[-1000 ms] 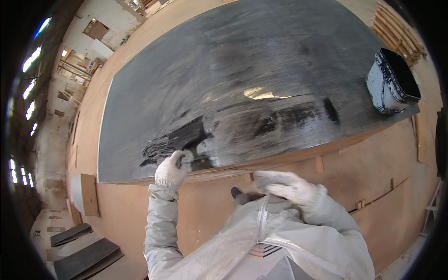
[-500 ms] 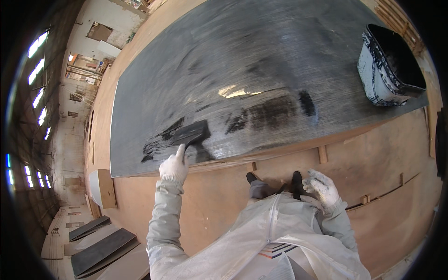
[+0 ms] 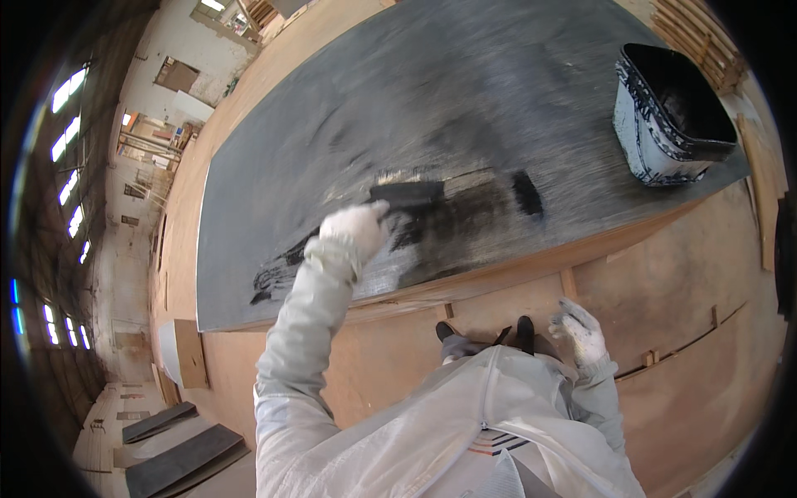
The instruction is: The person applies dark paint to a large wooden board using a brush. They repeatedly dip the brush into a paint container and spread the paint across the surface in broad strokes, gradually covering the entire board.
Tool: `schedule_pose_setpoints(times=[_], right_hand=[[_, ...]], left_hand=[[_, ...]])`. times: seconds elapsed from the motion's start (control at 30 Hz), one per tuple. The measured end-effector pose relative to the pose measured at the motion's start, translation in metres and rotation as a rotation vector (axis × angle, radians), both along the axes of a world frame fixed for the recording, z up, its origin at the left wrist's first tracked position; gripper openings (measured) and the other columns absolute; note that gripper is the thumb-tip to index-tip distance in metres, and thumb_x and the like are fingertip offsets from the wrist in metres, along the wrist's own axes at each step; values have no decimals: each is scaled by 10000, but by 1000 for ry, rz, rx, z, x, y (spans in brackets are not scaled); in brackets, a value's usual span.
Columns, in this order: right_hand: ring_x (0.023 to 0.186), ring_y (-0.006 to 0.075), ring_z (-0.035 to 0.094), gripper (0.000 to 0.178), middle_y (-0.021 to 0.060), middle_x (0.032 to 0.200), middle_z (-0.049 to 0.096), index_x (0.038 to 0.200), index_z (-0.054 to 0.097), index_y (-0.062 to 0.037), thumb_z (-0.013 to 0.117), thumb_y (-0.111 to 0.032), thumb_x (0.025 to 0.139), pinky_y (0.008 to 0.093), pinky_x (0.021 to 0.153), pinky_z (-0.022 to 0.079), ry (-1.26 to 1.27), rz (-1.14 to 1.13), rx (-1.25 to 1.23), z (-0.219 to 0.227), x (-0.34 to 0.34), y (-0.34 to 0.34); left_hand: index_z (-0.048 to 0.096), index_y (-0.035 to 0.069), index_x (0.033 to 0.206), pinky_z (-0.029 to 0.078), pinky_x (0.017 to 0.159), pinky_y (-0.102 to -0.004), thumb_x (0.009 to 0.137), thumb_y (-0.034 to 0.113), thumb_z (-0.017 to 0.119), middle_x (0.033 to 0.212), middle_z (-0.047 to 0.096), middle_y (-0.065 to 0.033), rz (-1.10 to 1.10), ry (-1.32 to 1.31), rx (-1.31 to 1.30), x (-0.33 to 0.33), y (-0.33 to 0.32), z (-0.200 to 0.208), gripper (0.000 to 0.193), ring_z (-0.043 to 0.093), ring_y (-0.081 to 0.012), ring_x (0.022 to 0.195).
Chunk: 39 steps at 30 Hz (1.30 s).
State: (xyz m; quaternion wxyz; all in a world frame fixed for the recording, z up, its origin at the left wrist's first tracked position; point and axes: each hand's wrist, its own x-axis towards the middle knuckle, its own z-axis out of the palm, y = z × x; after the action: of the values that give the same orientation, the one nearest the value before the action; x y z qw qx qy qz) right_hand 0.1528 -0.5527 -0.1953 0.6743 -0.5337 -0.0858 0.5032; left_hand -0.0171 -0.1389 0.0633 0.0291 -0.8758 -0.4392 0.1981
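Observation:
My left hand (image 3: 355,231), in a white glove, grips a wide, flat, black-coated scraper (image 3: 407,194). The scraper lies against the top of a large board stack (image 3: 249,207), which is covered in streaky black paint. Its handle is mostly hidden by the glove. Thicker wet black patches (image 3: 526,192) and smears surround the blade. Off the near edge, my right hand (image 3: 581,332) hangs beside my body, its gloved fingers loosely bent, apart and holding nothing. The glove's fingertips are stained dark.
A white bucket (image 3: 635,133) smeared with black paint stands on the board's right end. More dark panels (image 3: 187,456) lie at lower left, near a box-like block (image 3: 189,353). Timber strips (image 3: 697,41) are stacked at far right. My shoes (image 3: 525,332) are close to the stack.
My left hand has swept the scraper right and farther from me, onto the shiny wet spot, which is now mostly covered or spread. My right hand stays about where it was.

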Motion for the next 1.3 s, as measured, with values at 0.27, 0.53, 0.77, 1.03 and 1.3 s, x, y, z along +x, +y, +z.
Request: schedule_pose_setpoints(times=[0.27,0.53,0.77,1.03,1.3], right_hand=[[814,222,759,471,149,1073,794,1519,606,-7,641,-103,1060,351,711,619,-26,-149,-377,-119,2,-52],[729,204,721,454,129,1003,783,1480,642,-32,645,-104,1031,346,643,592,-13,-135,-511,-157,9,-74],[727,211,721,460,125,991,774,1497,623,-29,632,-95,1042,348,632,578,14,-96,-484,-152,7,-63],[729,187,703,481,100,1007,764,1530,603,-27,634,-81,1053,320,637,563,-55,-29,-476,-149,11,-38],[730,203,713,516,110,991,772,1529,603,-6,630,-71,1019,336,633,567,-8,-80,-501,-149,-2,-53]], left_hand=[[599,245,1573,598,1075,-466,1106,296,519,1347,771,-105,45,155,-49,26,-10,6,477,758,-309,1212],[760,306,1401,595,1031,-428,1002,318,624,1232,810,-91,27,14,38,0,45,0,422,770,-326,1134],[743,326,1430,593,1033,-433,998,336,667,1256,805,-90,74,78,26,-8,73,10,439,760,-313,1172],[758,314,1409,604,1006,-424,1001,321,655,1255,806,-85,-26,6,-45,37,26,16,420,767,-308,1150],[791,323,1363,590,1047,-382,991,304,667,1247,813,-66,-15,97,-98,46,27,34,392,765,-270,1162]])
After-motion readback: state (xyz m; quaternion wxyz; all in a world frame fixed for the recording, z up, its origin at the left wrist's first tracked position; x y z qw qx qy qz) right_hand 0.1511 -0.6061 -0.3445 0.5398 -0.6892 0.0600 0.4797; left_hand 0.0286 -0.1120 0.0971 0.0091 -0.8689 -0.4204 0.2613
